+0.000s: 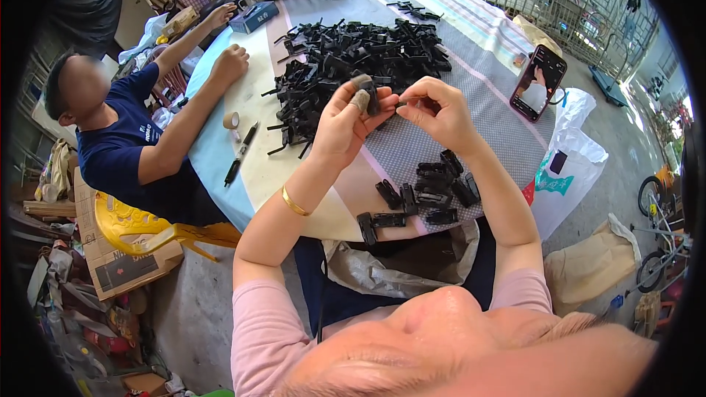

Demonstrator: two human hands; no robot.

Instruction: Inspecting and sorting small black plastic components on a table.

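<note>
Over the table, my left hand (338, 126) is closed round a small black plastic part (379, 101), with cloth-like covers on two of its fingertips. Just to the right, my right hand (439, 112) pinches a thin dark piece at the fingertips. It is too small to name, and whether it joins the part is hidden. Beyond both hands spreads a large heap of black plastic parts (346, 48), many with thin rods sticking out. Nearer me, between my forearms, lies a smaller group of black parts (434, 185) without visible rods.
The cloth-covered table (478, 81) carries a tape roll (232, 120), black pen (241, 153), tissue box (254, 18) and upright phone (538, 82). A person (110, 132) sits at the left, arms on the table. A white bag (570, 169) hangs right; an open sack (390, 268) lies at my lap.
</note>
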